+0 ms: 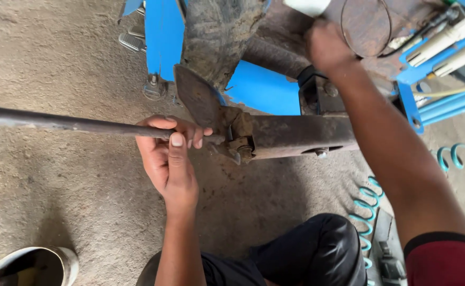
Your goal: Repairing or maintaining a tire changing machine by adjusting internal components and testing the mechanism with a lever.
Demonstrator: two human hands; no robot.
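Note:
My left hand (pixel 170 154) grips the near end of a long dark metal bar (pixel 63 123) that runs in from the left edge. The bar's tip meets a rusty nut and bolt (pixel 239 147) on a brown steel beam (pixel 301 135). A worn, pointed blade (pixel 196 96) sticks up from that joint. My right hand (pixel 325 46) reaches up and rests with closed fingers on a rusty part of the blue machine frame (pixel 264 90); whether it holds anything is hidden.
Sandy concrete floor (pixel 57 201) lies all around. A white bucket (pixel 36 265) sits at the bottom left. Teal coiled hose (pixel 367 206) runs along the right. White hydraulic fittings (pixel 455 37) and blue pipes crowd the top right. My black-trousered knee (pixel 317 249) is below.

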